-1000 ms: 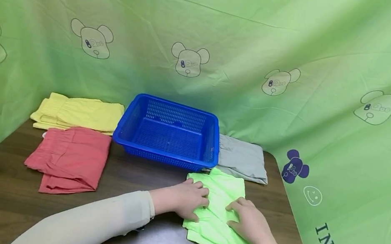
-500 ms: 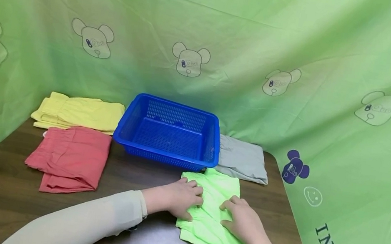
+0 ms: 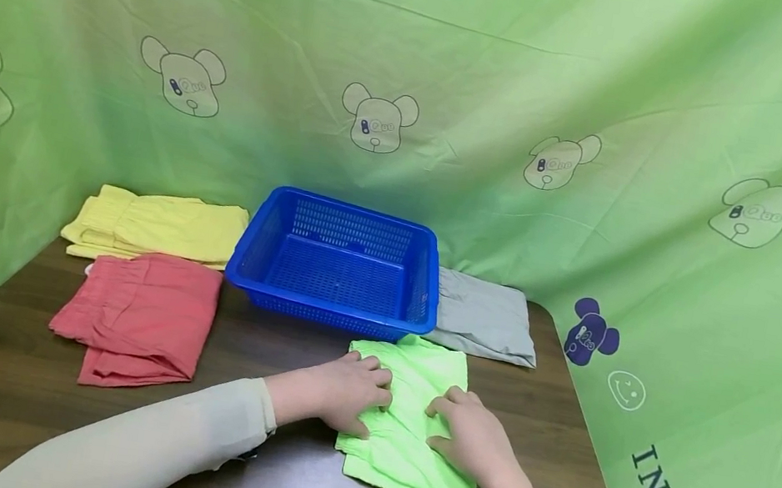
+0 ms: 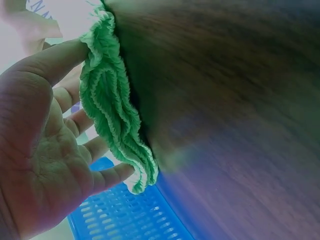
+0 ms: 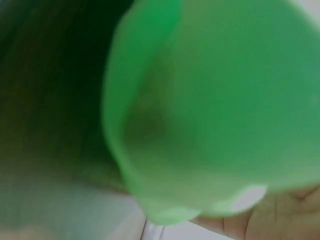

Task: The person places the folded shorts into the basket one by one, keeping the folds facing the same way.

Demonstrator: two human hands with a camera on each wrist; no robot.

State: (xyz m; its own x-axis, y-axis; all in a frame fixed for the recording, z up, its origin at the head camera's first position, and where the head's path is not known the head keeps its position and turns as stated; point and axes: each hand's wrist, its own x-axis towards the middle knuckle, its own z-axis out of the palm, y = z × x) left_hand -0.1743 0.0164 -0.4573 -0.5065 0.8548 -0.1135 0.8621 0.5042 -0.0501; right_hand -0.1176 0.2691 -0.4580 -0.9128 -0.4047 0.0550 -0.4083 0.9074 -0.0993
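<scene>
Folded neon green shorts (image 3: 409,424) lie on the brown table in front of the basket, their far edge right at its near right corner. On their left side rests my left hand (image 3: 346,393), fingers spread over the cloth. In the left wrist view, the fingers of my left hand (image 4: 55,130) reach over the gathered, ruffled edge of the green shorts (image 4: 110,95). My right hand (image 3: 475,442) rests on the right side of the shorts with its fingertips on the cloth. Blurred green fabric (image 5: 215,110) fills much of the right wrist view, hiding most of that hand.
A blue plastic basket (image 3: 332,303) with nothing in it stands at the back middle. Left of it lie folded yellow clothing (image 3: 162,227) and folded red clothing (image 3: 145,317). Folded grey clothing (image 3: 486,317) lies to its right. A green printed curtain (image 3: 465,53) surrounds the table.
Both hands and the green shorts have slid left across the table, with the shorts staying flat and folded. The basket and the other clothing have not moved.
</scene>
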